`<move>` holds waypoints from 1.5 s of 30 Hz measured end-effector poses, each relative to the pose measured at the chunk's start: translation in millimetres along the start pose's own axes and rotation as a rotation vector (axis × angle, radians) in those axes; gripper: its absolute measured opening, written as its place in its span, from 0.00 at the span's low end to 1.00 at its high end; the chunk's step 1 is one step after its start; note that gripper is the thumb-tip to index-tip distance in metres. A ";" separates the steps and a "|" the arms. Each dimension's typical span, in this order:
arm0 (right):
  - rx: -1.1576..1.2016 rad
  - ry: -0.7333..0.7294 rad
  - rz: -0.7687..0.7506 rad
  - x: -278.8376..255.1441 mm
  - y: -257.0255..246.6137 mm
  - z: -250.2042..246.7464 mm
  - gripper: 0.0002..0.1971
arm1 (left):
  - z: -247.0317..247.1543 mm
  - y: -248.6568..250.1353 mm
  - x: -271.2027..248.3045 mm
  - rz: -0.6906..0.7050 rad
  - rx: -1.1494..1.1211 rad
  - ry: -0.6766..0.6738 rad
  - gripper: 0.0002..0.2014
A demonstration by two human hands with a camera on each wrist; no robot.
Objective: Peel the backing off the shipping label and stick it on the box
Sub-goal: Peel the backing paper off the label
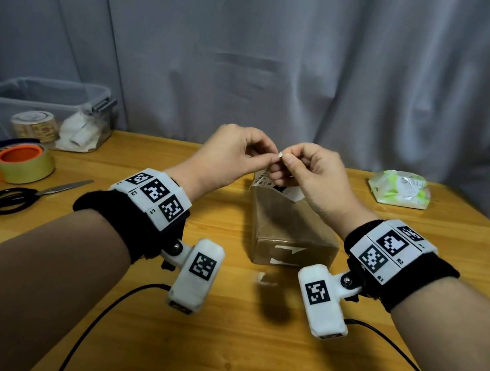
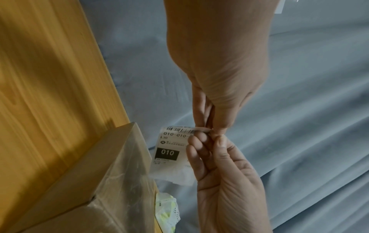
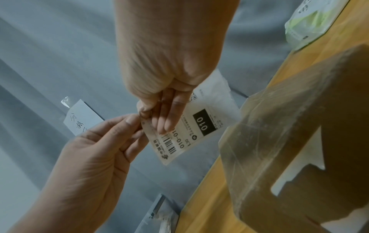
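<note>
Paper shipping label (image 3: 199,124) held above brown box (image 1: 288,230); left hand (image 1: 230,151) and right hand (image 1: 310,170) both pinch one corner, likely to split backing from sticker.

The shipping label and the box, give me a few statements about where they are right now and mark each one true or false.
1. Both hands pinch one corner of the shipping label. True: left hand, right hand.
2. The label is already stuck on the box. False: it is held in the air above the box.
3. The label shows 010 in a black block. True.
4. The scissors lie on the box. False: they lie on the table, left of it.
5. The box rests on the table. True.
</note>
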State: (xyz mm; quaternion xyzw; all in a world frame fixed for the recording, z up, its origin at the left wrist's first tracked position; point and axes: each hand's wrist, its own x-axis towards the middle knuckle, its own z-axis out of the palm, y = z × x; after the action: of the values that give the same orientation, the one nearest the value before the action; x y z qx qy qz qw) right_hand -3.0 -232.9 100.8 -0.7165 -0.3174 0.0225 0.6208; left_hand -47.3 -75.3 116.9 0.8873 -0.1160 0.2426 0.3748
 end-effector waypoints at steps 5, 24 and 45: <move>0.000 0.006 -0.005 -0.1 1.4 1.2 0.08 | 1.4 -0.3 -0.9 0.000 0.023 0.020 0.06; -0.035 0.066 -0.021 2.1 3.3 0.4 0.07 | 7.3 2.0 -5.4 -0.201 -0.549 0.012 0.04; -0.234 0.224 -0.071 12.4 5.1 -3.3 0.08 | 9.1 0.9 -14.9 -0.401 -0.473 -0.313 0.02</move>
State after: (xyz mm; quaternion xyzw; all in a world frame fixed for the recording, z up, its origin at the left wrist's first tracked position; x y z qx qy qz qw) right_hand 10.5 -229.9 101.5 -0.7703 -0.2717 -0.1163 0.5651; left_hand -57.3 -82.1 104.3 0.8075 -0.0484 -0.0082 0.5878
